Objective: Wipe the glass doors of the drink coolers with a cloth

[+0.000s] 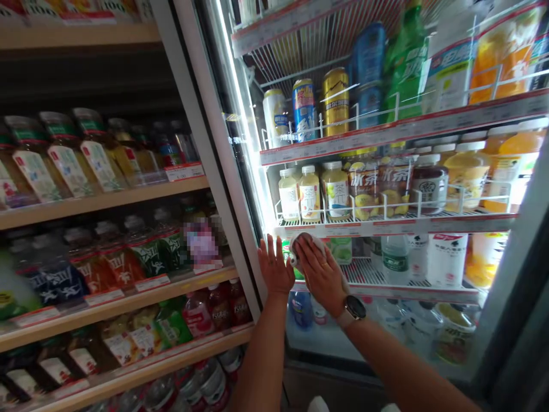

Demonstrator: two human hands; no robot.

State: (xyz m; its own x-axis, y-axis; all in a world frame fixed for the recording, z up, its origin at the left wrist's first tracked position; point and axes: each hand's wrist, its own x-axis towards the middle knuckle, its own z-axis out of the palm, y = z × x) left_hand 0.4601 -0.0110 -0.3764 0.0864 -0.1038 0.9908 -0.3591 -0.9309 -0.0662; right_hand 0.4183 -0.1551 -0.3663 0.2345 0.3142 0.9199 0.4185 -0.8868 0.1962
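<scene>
Glass door of a drinks fridge (377,337): left hand (277,268) braced flat on the pane, right hand (321,276) just beside it, palm spread, pressing a bunched white cloth (303,247) evenly against the glass.

We identify two bare hands in this view: the left hand (274,266) and the right hand (319,269). The left forearm (261,355) and right forearm (407,366) are uncovered as far as the lower edge of the view. We identify one worn item, a wristwatch (354,311), on the right wrist just behind the right hand. We note a round, dark dial (354,308) set in a metallic case. A wide, pale strap (344,318) passes around the wrist. The dial markings are too small for us to read.
</scene>
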